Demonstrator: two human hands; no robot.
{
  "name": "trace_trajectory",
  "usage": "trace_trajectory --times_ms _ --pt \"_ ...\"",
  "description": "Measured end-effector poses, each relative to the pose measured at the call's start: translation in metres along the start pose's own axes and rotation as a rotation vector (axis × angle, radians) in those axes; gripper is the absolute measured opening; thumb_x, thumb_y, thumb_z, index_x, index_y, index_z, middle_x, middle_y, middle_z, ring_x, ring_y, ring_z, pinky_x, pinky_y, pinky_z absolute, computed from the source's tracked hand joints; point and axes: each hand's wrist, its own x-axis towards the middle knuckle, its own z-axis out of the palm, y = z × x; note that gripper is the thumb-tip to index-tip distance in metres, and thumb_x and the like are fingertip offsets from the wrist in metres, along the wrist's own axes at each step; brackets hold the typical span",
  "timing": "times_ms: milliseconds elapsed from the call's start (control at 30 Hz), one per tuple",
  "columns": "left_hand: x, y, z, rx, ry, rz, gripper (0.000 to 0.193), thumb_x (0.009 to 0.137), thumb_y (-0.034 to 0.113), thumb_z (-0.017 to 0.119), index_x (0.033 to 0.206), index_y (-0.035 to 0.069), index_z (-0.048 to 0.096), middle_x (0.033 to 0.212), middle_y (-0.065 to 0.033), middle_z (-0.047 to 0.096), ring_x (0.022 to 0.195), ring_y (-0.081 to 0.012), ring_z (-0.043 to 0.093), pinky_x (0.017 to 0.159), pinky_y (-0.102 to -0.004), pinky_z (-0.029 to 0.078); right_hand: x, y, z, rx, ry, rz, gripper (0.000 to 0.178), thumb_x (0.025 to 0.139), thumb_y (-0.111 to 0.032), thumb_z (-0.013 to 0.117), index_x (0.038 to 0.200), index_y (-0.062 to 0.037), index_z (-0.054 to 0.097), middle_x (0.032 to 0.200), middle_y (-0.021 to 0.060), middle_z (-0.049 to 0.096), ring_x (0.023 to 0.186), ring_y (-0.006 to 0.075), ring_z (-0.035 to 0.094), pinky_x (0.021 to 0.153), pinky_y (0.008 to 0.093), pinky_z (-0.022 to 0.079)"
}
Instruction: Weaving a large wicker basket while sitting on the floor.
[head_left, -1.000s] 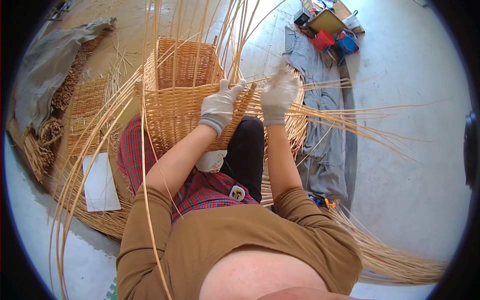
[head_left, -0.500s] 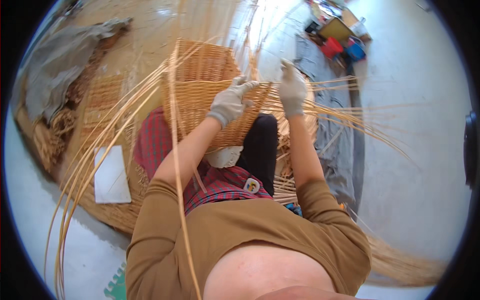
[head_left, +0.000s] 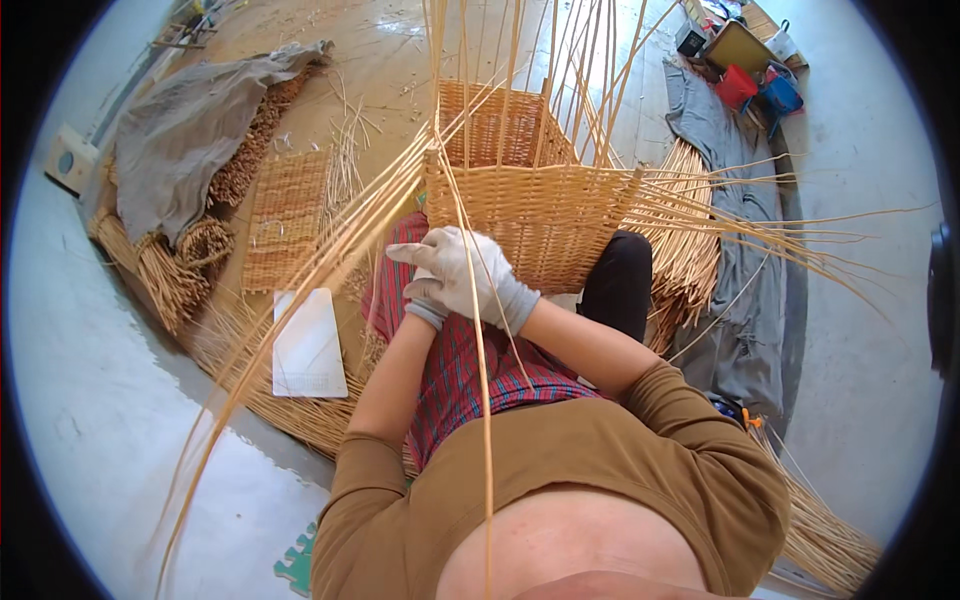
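Observation:
A woven wicker basket (head_left: 530, 215) rests across my lap, its unwoven stakes rising at the far side and fanning out left and right. My right hand (head_left: 468, 272), in a pale work glove, crosses to the left in front of the basket's near wall. Its fingers stretch leftward, apart, and I see nothing in them. Under it lies my left hand (head_left: 428, 298), gloved too and mostly covered, so its fingers cannot be made out. One long rod (head_left: 482, 385) runs down past the hands toward my chest. Bundled rods (head_left: 330, 255) sweep out to the left of the hands.
On the left are a woven mat (head_left: 287, 222), a white board (head_left: 308, 345) and cloth-covered rod bundles (head_left: 185, 140). A stack of cut rods (head_left: 685, 235) lies right of my knee, beside a grey cloth (head_left: 745, 300). Red (head_left: 736, 88) and blue containers (head_left: 782, 95) stand at the far right.
Both hands have left the basket's near rim and come together lower, at its left front, the right crossing over the left. The whole view has shifted, so the basket appears farther right.

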Motion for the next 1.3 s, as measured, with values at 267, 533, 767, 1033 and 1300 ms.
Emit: trace_trajectory --times_ms 267,533,767,1033,1300 --pt "0.028 0.03 -0.034 -0.233 -0.139 -0.056 0.041 0.086 0.02 0.069 0.121 0.0 0.059 0.117 -0.0116 0.064 0.112 -0.0212 0.06 0.094 -0.0316 0.049 0.016 -0.014 0.003 0.022 0.338 -0.143 0.039 0.08 -0.021 0.076 0.114 -0.0075 0.062 0.121 0.0133 0.061 0.115 0.0355 0.058 0.097 0.0423 0.049" --pt "0.037 0.083 -0.054 -0.064 -0.158 -0.009 0.048 0.086 0.024 0.07 0.127 0.002 0.058 0.125 -0.0133 0.061 0.121 -0.0239 0.056 0.102 -0.0349 0.046 0.034 -0.007 0.0 0.159 0.247 -0.256 0.036 0.076 -0.024 0.078 0.107 -0.0103 0.064 0.107 0.0104 0.064 0.107 0.033 0.061 0.093 0.0433 0.048" --pt "0.104 0.144 -0.083 0.507 -0.547 0.355 0.064 0.082 0.029 0.076 0.14 0.014 0.053 0.144 -0.0102 0.051 0.137 -0.0335 0.044 0.114 -0.0451 0.037 0.015 0.021 0.003 0.103 -0.015 -0.524 0.025 0.076 -0.028 0.074 0.089 -0.0101 0.062 0.086 0.0076 0.062 0.081 0.0301 0.062 0.077 0.0445 0.05" --pt "0.099 0.115 -0.037 0.022 -0.418 0.249 0.037 0.093 0.02 0.066 0.124 0.001 0.057 0.066 0.0019 0.054 0.058 -0.0066 0.047 0.067 -0.0292 0.052 0.015 0.024 0.0 0.227 0.034 -0.665 0.024 0.083 -0.037 0.071 0.084 -0.0136 0.066 0.078 0.0095 0.064 0.079 0.0338 0.063 0.072 0.0463 0.051" --pt "0.094 0.083 -0.058 -0.611 -0.034 0.132 0.032 0.106 0.028 0.042 0.112 0.0 0.055 0.055 0.0059 0.034 0.049 -0.0073 0.034 0.06 -0.0301 0.048 -0.017 0.109 -0.027 0.851 0.577 0.016 0.038 0.096 -0.044 0.056 0.082 -0.009 0.057 0.071 0.0037 0.058 0.07 0.0215 0.059 0.078 0.0388 0.054"
